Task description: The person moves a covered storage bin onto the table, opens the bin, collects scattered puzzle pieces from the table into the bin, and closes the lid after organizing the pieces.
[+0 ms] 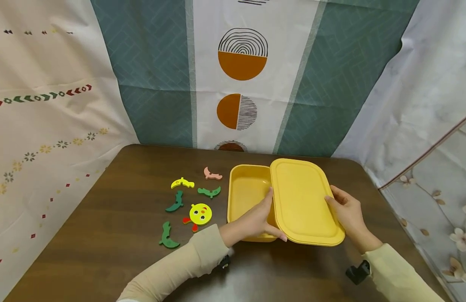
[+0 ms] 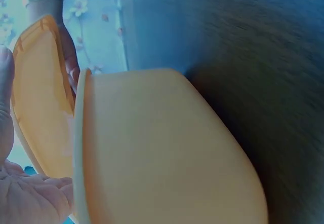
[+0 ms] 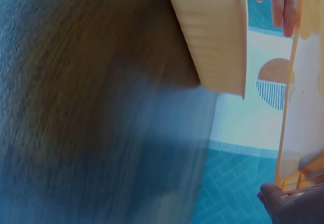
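Note:
A yellow rectangular lid (image 1: 306, 201) is tilted above the right part of a yellow box (image 1: 248, 188), whose inside shows on the left. My right hand (image 1: 346, 212) pinches the lid's right edge, thumb on top and fingers beneath. With thumb and fingers spread, my left hand (image 1: 253, 220) reaches over the box and touches the lid's left edge. Fingers of that hand (image 3: 283, 6) appear straight beside the lid in the right wrist view. The left wrist view shows the box's outer wall (image 2: 162, 148) close up, and the lid's underside (image 2: 43, 97) above its rim.
Left of the box lie a yellow smiling-face piece (image 1: 201, 214) with red parts, a yellow curved piece (image 1: 182, 183), a pink one (image 1: 212, 174) and several green ones (image 1: 167, 236). The brown table (image 1: 115, 209) is bordered by patterned cloths (image 1: 157, 75) at the back and sides.

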`<action>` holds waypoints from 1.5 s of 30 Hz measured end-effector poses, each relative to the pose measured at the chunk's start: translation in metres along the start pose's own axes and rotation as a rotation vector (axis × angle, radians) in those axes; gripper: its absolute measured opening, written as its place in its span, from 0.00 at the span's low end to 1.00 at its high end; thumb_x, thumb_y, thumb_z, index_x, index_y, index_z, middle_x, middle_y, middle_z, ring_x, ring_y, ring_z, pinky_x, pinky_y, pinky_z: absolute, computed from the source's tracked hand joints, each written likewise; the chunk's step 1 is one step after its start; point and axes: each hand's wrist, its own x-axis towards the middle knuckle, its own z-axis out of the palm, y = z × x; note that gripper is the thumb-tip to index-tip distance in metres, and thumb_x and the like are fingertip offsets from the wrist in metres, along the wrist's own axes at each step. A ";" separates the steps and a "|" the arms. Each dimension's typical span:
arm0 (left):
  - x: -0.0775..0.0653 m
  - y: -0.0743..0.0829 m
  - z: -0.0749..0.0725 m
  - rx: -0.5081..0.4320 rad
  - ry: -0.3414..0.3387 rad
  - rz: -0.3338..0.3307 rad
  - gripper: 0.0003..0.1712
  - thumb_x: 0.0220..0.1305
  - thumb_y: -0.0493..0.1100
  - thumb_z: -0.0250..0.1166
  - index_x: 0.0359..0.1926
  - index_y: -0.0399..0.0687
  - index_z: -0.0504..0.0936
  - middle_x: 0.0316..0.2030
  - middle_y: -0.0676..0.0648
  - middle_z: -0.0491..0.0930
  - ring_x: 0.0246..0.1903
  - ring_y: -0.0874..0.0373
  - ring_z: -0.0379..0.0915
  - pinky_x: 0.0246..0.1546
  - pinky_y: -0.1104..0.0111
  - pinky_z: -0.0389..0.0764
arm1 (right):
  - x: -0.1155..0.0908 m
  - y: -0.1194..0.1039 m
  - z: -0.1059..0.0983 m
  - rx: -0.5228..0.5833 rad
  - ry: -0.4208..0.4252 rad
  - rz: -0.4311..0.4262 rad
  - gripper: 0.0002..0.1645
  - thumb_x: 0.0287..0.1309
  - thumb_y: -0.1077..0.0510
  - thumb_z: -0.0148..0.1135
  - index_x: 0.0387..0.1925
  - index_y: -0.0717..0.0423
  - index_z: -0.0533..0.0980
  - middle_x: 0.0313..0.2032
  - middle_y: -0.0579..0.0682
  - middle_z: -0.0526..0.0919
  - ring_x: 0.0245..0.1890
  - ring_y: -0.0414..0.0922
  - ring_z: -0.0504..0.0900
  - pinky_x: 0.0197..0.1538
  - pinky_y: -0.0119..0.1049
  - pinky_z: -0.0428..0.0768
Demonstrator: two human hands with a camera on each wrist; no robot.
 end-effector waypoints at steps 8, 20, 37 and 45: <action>0.000 0.010 0.011 -0.018 0.023 -0.031 0.71 0.40 0.54 0.73 0.71 0.39 0.31 0.72 0.43 0.37 0.70 0.56 0.42 0.67 0.63 0.55 | -0.001 0.009 -0.011 -0.063 0.050 -0.003 0.34 0.62 0.48 0.54 0.63 0.64 0.63 0.49 0.43 0.76 0.32 0.17 0.72 0.35 0.18 0.76; 0.005 0.013 0.016 -0.039 0.022 0.028 0.66 0.47 0.54 0.69 0.70 0.40 0.30 0.72 0.45 0.36 0.70 0.59 0.40 0.68 0.65 0.54 | 0.004 0.010 -0.020 -0.019 0.078 -0.026 0.34 0.61 0.50 0.54 0.63 0.66 0.62 0.35 0.19 0.71 0.31 0.19 0.74 0.33 0.18 0.76; 0.006 0.022 0.031 -0.098 0.041 -0.016 0.65 0.49 0.55 0.68 0.71 0.43 0.30 0.72 0.46 0.36 0.70 0.59 0.41 0.67 0.66 0.56 | 0.004 0.014 -0.034 -0.073 0.089 -0.054 0.35 0.60 0.48 0.55 0.61 0.67 0.64 0.34 0.17 0.71 0.30 0.19 0.74 0.31 0.19 0.76; 0.009 0.025 0.039 -0.133 0.063 0.064 0.63 0.51 0.53 0.67 0.71 0.45 0.29 0.72 0.47 0.34 0.70 0.61 0.37 0.68 0.64 0.53 | 0.005 0.020 -0.041 -0.097 0.117 -0.049 0.37 0.59 0.46 0.56 0.61 0.68 0.65 0.32 0.16 0.72 0.29 0.19 0.74 0.29 0.20 0.76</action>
